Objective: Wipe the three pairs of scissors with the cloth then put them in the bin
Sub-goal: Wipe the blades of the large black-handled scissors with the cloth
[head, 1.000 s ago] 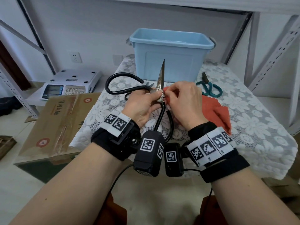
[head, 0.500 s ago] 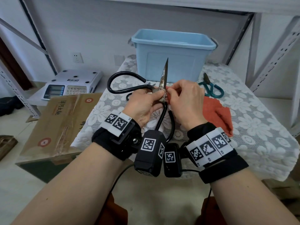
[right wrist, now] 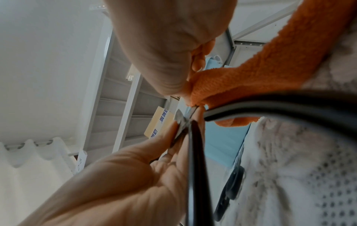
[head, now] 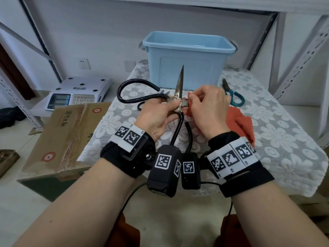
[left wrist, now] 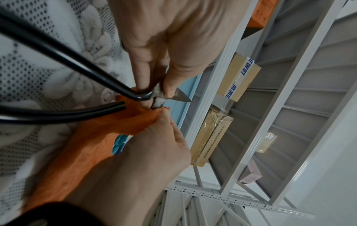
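Left grip: your left hand [head: 156,114] is clamped on the big black scissors [head: 178,97] at the pivot, thumb [left wrist: 172,82] pressing the blade root, fingers wrapped behind.
Right grip: your right hand [head: 208,111] pinches a fold of the orange cloth [head: 240,123] round the second blade, right beside the pivot.
Scissors: held up over the table [head: 277,139], in front of the blue bin [head: 188,57]; they stand open, one blade pointing up toward the bin, the handle loops swung left and back toward you.
Handling: likely heavy, stiff steel; the blades look rusted and rough, so the cloth may snag. Keep holding at the pivot, where the weight balances and the edge is dull; wipe away from the edge.
Cloth: soft and limp, its loose end trailing on the table to the right of the pivot.
Other pairs: teal scissors [head: 233,97] lie right of the bin; a third pair [head: 153,102] lies partly hidden behind your left hand.
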